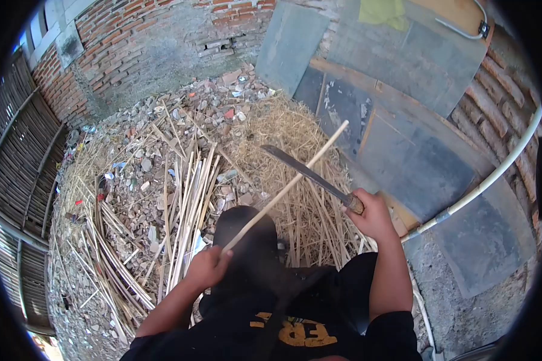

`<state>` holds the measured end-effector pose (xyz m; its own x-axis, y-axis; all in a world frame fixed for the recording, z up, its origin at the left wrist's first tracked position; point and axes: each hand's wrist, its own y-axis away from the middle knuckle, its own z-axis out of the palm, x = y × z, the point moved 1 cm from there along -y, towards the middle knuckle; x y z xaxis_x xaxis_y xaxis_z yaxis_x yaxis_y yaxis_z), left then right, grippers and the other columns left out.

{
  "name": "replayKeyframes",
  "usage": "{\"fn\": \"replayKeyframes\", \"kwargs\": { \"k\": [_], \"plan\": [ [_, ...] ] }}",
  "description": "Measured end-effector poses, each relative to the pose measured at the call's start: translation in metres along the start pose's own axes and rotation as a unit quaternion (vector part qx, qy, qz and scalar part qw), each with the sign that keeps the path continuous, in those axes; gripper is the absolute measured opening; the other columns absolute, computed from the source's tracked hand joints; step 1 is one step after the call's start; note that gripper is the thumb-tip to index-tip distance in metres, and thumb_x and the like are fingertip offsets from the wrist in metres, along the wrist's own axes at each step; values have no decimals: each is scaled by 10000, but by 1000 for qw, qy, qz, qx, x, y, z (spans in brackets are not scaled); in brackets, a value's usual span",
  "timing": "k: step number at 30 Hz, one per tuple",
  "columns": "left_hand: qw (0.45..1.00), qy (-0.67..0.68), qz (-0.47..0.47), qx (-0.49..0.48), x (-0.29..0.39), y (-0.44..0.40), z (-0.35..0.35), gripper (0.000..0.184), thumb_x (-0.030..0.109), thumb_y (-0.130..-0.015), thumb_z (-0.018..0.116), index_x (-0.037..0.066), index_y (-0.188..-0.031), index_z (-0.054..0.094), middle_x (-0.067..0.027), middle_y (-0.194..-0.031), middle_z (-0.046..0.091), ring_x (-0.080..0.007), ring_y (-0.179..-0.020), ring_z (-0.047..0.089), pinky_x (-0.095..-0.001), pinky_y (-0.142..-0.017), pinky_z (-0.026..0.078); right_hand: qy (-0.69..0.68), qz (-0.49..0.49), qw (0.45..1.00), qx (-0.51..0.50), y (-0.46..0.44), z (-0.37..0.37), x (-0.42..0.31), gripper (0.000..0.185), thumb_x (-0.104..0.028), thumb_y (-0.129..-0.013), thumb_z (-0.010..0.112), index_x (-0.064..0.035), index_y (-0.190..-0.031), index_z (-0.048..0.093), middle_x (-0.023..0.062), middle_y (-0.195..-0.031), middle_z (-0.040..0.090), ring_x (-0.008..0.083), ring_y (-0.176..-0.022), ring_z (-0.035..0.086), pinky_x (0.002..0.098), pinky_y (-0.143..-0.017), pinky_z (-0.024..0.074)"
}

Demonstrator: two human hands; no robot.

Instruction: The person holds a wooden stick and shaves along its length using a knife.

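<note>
My left hand (209, 266) is closed around the lower end of a pale bamboo stick (265, 208), which slants up and to the right over my knee. In my right hand (372, 216) is the handle of a machete (310, 174), its dark blade pointing up and to the left. The blade crosses the stick in its upper half; whether the two touch I cannot tell. Below the crossing lies a heap of straw-coloured shavings (283, 123) with split strips beneath it.
Long bamboo strips (190, 207) lie in a bundle to the left, with more strips (111, 253) further left on the rubble. Grey boards (427, 168) lean on the right beside a pale pipe (494, 180). A brick wall (156, 42) stands behind, and a bamboo fence (18, 150) at far left.
</note>
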<state>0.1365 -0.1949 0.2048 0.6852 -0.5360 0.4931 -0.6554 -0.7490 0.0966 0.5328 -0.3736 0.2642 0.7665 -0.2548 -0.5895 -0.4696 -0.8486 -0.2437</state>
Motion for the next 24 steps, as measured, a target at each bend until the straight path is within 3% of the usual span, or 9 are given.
{"fn": "replayKeyframes", "kwargs": {
  "k": [6, 10, 21, 24],
  "plan": [
    [999, 47, -17, -6, 11, -8, 2, 477, 386, -1072, 540, -14, -818, 596, -295, -702, 605, -521, -736, 634, -557, -660, 483, 63, 12, 995, -73, 10, 21, 9, 327, -312, -852, 812, -96, -1045, 661, 178, -789, 678, 415, -775, 677, 496, -690, 520],
    [999, 40, -3, -10, 12, -11, 1, 471, 381, -1070, 550, -12, -813, 592, -292, -695, 603, -518, -725, 629, -537, -649, 483, 36, -23, 996, -74, 16, 42, 6, 322, -337, -850, 802, -118, -1038, 660, 146, -798, 696, 408, -803, 692, 515, -695, 525],
    [1000, 16, 7, 25, 3, 0, 4, 431, 370, -1062, 551, 6, -835, 588, -305, -739, 633, -539, -773, 634, -591, -692, 482, 97, -80, 985, -114, -4, 75, -12, 258, -268, -809, 761, -134, -1014, 681, 150, -812, 705, 408, -810, 696, 529, -704, 535],
    [1000, 11, 18, 22, -1, -7, 6, 427, 361, -1060, 554, 7, -823, 584, -305, -719, 625, -538, -751, 632, -595, -676, 480, 100, -24, 990, -92, -39, 57, 8, 248, -275, -821, 756, -128, -1007, 683, 156, -790, 701, 407, -792, 693, 527, -688, 533]
  ]
}}
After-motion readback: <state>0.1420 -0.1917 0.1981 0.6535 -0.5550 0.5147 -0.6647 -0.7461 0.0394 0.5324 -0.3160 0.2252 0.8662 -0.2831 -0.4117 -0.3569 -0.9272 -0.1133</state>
